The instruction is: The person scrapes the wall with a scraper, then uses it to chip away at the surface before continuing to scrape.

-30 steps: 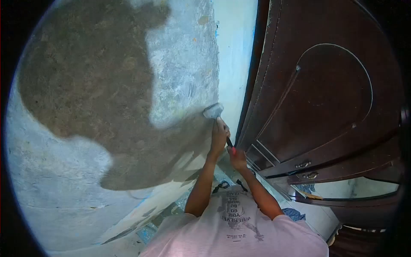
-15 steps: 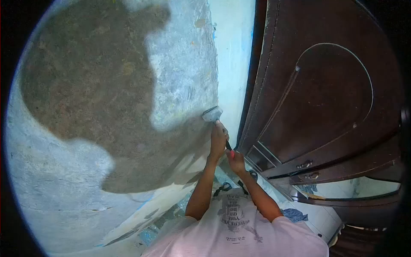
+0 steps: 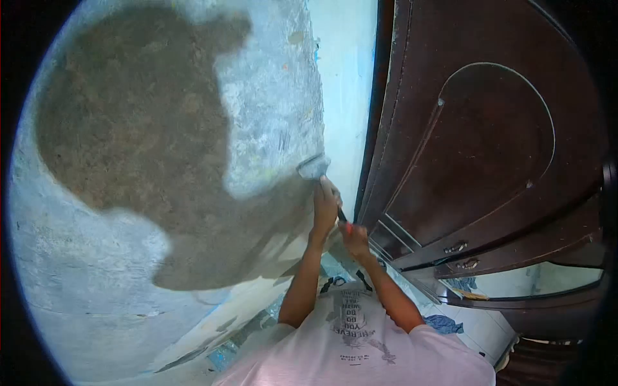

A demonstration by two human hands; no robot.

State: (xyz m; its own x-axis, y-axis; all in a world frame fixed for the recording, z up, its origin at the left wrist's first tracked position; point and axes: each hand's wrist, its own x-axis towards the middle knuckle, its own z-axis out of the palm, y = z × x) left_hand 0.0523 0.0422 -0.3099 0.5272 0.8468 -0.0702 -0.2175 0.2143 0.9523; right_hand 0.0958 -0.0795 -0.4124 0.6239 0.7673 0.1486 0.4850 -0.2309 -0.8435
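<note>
Gripping a broad-bladed scraper [image 3: 313, 167] between them, both hands work in front of a rough, mottled plaster wall [image 3: 267, 122]. The left hand [image 3: 327, 202] is closed around the upper part of the tool, just below the blade, with a finger laid up toward the metal. The right hand [image 3: 355, 239] is clenched lower down, around the end of the black handle, where a bit of red shows. The scraper slants up and to the left, its blade at the wall near the edge of a smooth pale strip [image 3: 347, 83]; whether the whole edge touches the plaster is hard to tell. A large dark shadow [image 3: 141, 128] spreads over the wall to the left, and its lower arm reaches the blade. Just right of the pale strip stands a dark brown wooden wardrobe [image 3: 489, 141] with a curved line on its panel, two metal pulls [image 3: 456, 247] and a long mirror [image 3: 560, 278] low down. Below it a crumpled blue cloth [image 3: 443, 323] lies on the tiled floor [image 3: 490, 329], beside the sleeve of the person's printed pale pink T-shirt [image 3: 309, 354].
</note>
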